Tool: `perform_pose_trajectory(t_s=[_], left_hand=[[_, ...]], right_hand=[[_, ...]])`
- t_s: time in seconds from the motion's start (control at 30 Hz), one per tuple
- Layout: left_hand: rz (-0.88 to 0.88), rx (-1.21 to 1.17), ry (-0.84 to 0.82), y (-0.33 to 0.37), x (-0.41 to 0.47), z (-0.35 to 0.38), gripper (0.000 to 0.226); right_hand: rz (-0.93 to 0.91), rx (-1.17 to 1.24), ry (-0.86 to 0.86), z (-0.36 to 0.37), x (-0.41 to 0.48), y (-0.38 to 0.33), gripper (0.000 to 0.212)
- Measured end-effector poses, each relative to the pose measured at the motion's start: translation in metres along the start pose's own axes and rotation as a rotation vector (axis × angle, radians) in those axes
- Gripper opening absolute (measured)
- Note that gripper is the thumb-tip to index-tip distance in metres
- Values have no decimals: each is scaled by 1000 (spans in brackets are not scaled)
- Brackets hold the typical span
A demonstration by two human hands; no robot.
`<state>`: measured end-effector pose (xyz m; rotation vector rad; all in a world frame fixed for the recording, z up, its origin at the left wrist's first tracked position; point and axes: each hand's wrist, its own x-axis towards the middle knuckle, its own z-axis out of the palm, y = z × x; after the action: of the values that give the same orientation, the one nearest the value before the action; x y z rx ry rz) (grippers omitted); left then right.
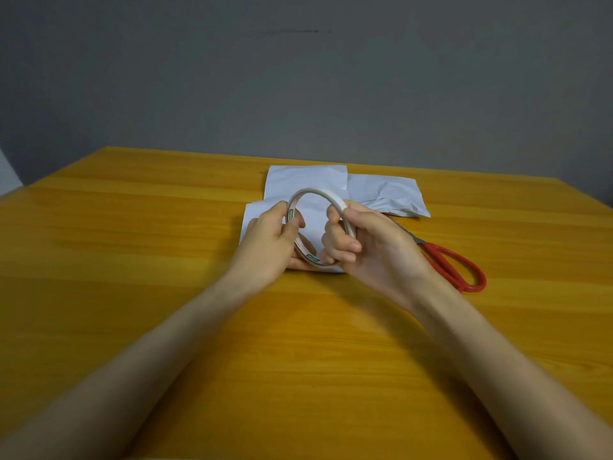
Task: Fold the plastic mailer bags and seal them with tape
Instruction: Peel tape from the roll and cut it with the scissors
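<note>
Head view: our left hand (268, 240) and right hand (371, 247) each grip the thin tape roll (305, 250), held upright between them, likely to find its free end. The mailer bags (305, 179) lie just beyond the hands. The scissors (454, 263) lie beside the right hand, ready for cutting.

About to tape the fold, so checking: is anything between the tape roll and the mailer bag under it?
Nothing visible does. The left hand and right hand hold the tape roll over the white mailer bag, whose visible surface is bare. The scissors lie to the right on the table.
</note>
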<state>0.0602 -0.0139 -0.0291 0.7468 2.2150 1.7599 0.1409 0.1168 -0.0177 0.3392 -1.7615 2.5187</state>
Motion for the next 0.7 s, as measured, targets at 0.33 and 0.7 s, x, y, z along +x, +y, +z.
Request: perform_pose_trajectory(t_s=[0.33, 0.7], left_hand=[[-9, 20, -73, -3, 1, 0, 19], [170, 219, -33, -3, 6, -12, 34]], right_hand=[[-19, -147, 49, 4, -1, 0, 29], [-30, -224, 47, 8, -1, -2, 26]])
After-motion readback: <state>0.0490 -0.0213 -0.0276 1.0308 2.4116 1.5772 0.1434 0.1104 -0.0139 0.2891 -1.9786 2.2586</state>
